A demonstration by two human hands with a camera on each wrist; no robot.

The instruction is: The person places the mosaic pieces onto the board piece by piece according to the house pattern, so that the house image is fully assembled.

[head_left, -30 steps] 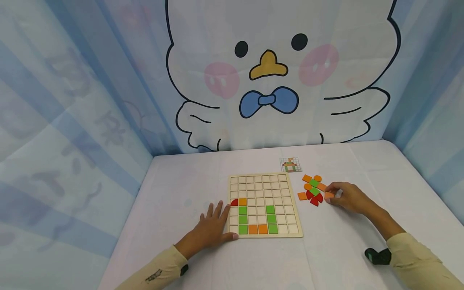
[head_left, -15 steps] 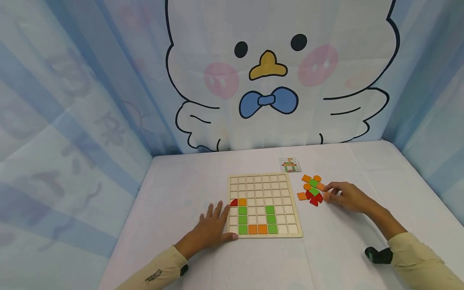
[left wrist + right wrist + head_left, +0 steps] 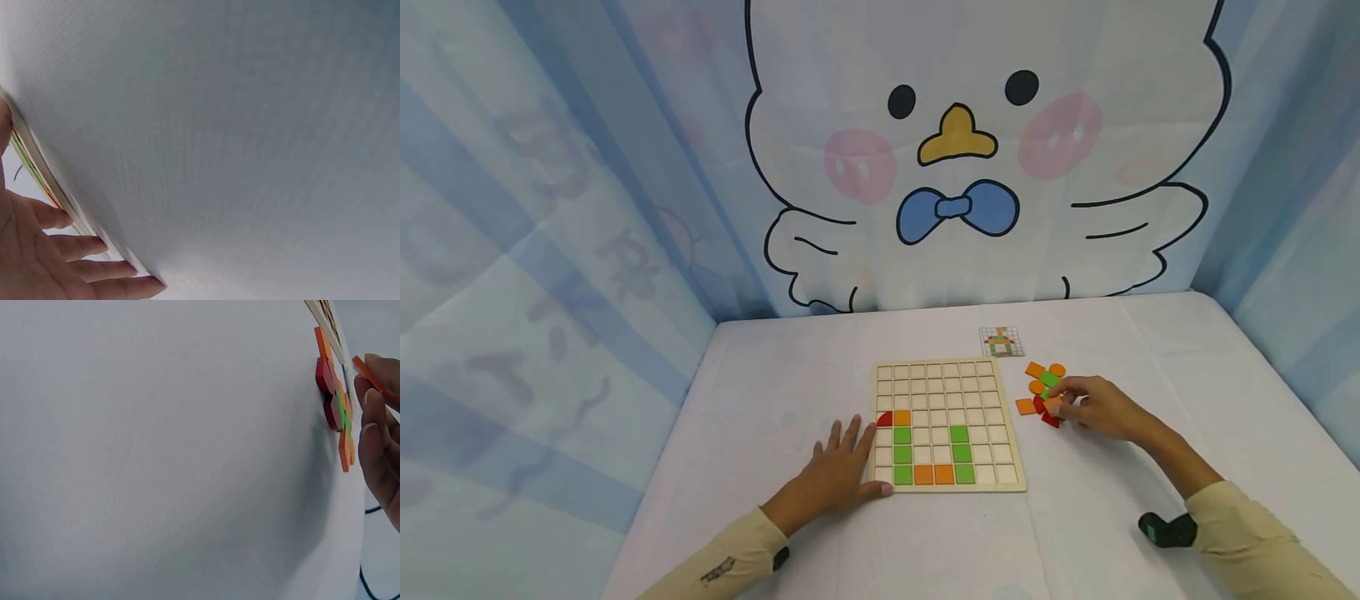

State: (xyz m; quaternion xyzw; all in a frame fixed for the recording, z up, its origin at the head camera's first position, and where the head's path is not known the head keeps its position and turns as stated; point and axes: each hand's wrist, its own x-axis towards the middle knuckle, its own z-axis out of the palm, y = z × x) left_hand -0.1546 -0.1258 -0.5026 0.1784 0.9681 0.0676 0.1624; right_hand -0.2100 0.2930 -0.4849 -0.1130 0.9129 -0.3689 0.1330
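A pale wooden grid board point(image 3: 937, 400) lies on the table, with a red quarter-round tile point(image 3: 885, 419), green tiles point(image 3: 902, 454) and orange tiles point(image 3: 933, 474) set in its cells. Fingers spread, my left hand point(image 3: 831, 477) rests along the board's left edge, its thumb at the near left corner. My right hand point(image 3: 1099, 408) pinches an orange tile point(image 3: 367, 373) between thumb and fingertips. In the right wrist view that tile is raised above the pile of loose tiles point(image 3: 334, 412). From the head view, the hand covers part of the pile.
Behind the board's far right corner lies a small pattern card point(image 3: 1001, 341). The loose pile right of the board includes orange round tiles point(image 3: 1037, 387), an orange square tile point(image 3: 1026, 407) and red pieces point(image 3: 1051, 419). A printed curtain point(image 3: 955, 267) hangs behind the table.
My right hand has moved left with the orange tile, from the pile's right side to over its red and green pieces. My left hand has stayed at the board.
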